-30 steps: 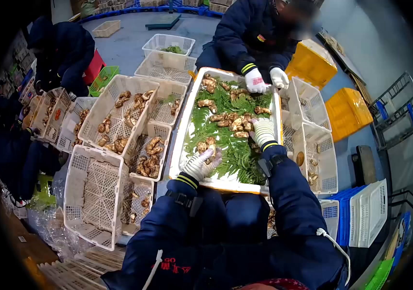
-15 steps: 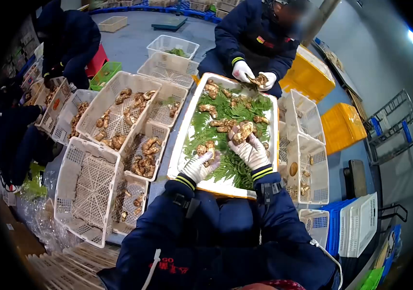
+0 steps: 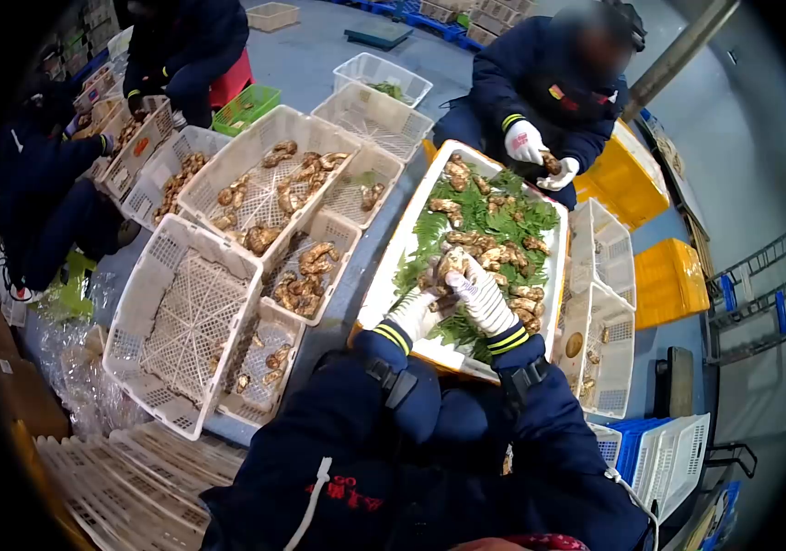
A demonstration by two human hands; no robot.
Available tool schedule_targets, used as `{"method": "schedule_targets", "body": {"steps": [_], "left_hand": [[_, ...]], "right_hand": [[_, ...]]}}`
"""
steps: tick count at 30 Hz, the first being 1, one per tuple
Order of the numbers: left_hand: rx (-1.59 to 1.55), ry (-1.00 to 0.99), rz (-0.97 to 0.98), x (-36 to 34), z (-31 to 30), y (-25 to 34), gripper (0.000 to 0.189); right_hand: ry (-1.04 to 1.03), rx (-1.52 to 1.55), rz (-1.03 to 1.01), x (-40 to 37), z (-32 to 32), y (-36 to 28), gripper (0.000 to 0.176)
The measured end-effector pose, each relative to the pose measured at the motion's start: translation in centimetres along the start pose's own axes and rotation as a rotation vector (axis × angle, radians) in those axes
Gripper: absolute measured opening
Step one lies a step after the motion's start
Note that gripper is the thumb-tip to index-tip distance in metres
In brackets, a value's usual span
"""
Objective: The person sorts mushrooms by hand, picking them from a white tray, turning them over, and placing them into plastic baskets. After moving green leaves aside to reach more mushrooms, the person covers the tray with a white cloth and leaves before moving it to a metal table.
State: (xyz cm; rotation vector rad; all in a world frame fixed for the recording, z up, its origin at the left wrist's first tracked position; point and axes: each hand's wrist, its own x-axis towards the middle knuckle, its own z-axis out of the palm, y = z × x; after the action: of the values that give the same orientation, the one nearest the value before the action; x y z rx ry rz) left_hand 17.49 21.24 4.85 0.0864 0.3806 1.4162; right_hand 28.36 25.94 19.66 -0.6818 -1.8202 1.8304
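My gloved hands are close together over the near part of a white foam box [image 3: 391, 266] lined with green fern leaves [image 3: 429, 237]. A pale brown mushroom [image 3: 452, 264] is in the fingers of my right hand [image 3: 485, 298], thumb and fingers wrapped round its stem. Right beside it, my left hand [image 3: 414, 312] curls around another mushroom [image 3: 430, 278], mostly hidden by the fingers. More brown mushrooms [image 3: 526, 308] lie on the ferns just right of my right hand and across the middle of the box.
Opposite me a person in white gloves [image 3: 525, 142] holds a mushroom [image 3: 551, 163]. To the left stand white plastic crates [image 3: 181, 312], several with mushrooms in them. More crates [image 3: 609, 354] and yellow boxes [image 3: 668, 283] are at the right. Two other people crouch at the far left.
My hands have come closer together, each keeping its mushroom. More mushrooms show on the ferns to the right of my right hand. The view has swung left, and the person opposite has lowered their hands.
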Motion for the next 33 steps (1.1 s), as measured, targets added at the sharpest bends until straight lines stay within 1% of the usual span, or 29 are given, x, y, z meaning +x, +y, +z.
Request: {"method": "schedule_targets", "body": {"steps": [1, 3, 4, 5, 6, 7, 8, 9, 11, 12, 13, 15, 16, 17, 19, 20, 22, 23, 25, 26, 27, 29, 31, 32, 33], "left_hand": [[0.020, -0.028, 0.031, -0.3, 0.7, 0.2, 0.039], [0.004, 0.076, -0.026, 0.8, -0.5, -0.3, 0.043], [-0.050, 0.100, -0.022, 0.5, 0.2, 0.0, 0.046], [-0.104, 0.125, -0.014, 0.2, 1.0, 0.2, 0.049], [-0.155, 0.021, 0.003, 1.5, -0.5, -0.6, 0.055], [-0.197, 0.195, 0.018, 1.7, -0.4, -0.6, 0.055], [-0.192, 0.173, 0.037, 1.6, -0.7, -0.5, 0.054], [-0.187, 0.154, 0.042, 1.7, -0.7, -0.9, 0.053], [-0.177, 0.115, 0.035, 1.5, -0.6, -1.7, 0.052], [-0.171, 0.097, 0.024, 1.1, -0.1, -2.7, 0.051], [-0.168, 0.092, 0.026, 0.9, 0.5, -3.2, 0.051], [-0.170, 0.086, 0.028, 0.6, 0.8, -3.3, 0.049], [-0.172, 0.083, 0.027, 0.6, 0.8, -3.1, 0.048], [-0.178, 0.084, 0.025, 0.7, 0.7, -2.9, 0.048], [-0.180, 0.073, 0.012, 0.6, 0.8, -3.1, 0.047], [-0.178, 0.062, 0.000, 0.4, 0.9, -3.2, 0.046], [-0.180, 0.053, -0.004, -0.1, 1.3, -3.1, 0.045], [-0.179, 0.048, -0.006, -0.1, 1.2, -3.1, 0.044], [-0.178, 0.020, -0.001, -0.1, -0.1, -2.5, 0.043], [-0.173, 0.002, -0.001, 0.1, -0.9, -1.5, 0.042], [-0.161, -0.036, -0.014, 0.2, -2.0, -1.2, 0.041], [-0.122, -0.153, -0.051, 0.5, -2.8, -0.5, 0.040], [-0.109, -0.203, -0.086, 0.6, -2.4, -0.2, 0.039], [-0.149, -0.106, -0.084, 0.4, -1.7, -0.2, 0.032], [-0.188, -0.010, -0.078, -0.2, -0.4, 0.0, 0.027]], "right_hand": [[0.056, -0.145, -0.003, 0.3, 0.7, 0.1, 0.063], [0.044, -0.236, -0.026, 0.6, 2.1, -0.4, 0.060], [0.042, -0.292, -0.014, 1.4, 2.8, 0.0, 0.057], [0.035, -0.185, -0.040, 1.6, 3.5, 0.2, 0.056], [0.039, -0.181, -0.034, 2.3, 4.3, 0.6, 0.055], [0.038, -0.174, -0.025, 3.1, 5.6, 0.3, 0.054], [0.019, -0.371, 0.036, 3.9, 6.5, -0.2, 0.051], [0.075, -0.383, -0.102, 5.2, 8.4, 1.2, 0.047], [-0.026, 0.187, 0.389, 6.8, 12.0, 1.4, 0.044], [-0.188, 0.194, 0.504, 8.6, 12.2, 3.4, 0.058], [-0.255, 0.236, 0.663, 9.8, 13.2, 4.5, 0.060], [-0.092, 0.093, 0.662, 10.7, 15.6, 6.3, 0.059], [-0.176, 0.249, 0.696, 11.8, 15.7, 8.1, 0.063], [-0.123, 0.249, 0.669, 12.5, 15.2, 9.8, 0.063], [0.000, 0.249, 0.619, 12.5, 15.1, 10.3, 0.063], [0.043, 0.254, 0.574, 12.2, 15.0, 10.5, 0.067], [-0.031, 0.209, 0.459, 11.4, 14.2, 10.2, 0.061], [-0.063, 0.171, 0.417, 10.6, 14.2, 8.7, 0.059], [0.022, 0.137, 0.138, 7.5, 13.7, 5.9, 0.047], [0.131, 0.264, 0.073, 5.2, 13.4, 4.2, 0.043], [0.115, 0.433, -0.114, 3.7, 11.6, 5.3, 0.043], [0.474, 0.193, -0.152, -0.5, 10.4, 1.2, 0.050], [0.616, 0.416, -0.279, -2.6, 6.9, 1.5, 0.049], [0.813, 0.192, -0.228, -3.4, 6.0, 1.7, 0.049], [0.815, -0.056, -0.095, -4.2, 1.7, 5.4, 0.050]]}}
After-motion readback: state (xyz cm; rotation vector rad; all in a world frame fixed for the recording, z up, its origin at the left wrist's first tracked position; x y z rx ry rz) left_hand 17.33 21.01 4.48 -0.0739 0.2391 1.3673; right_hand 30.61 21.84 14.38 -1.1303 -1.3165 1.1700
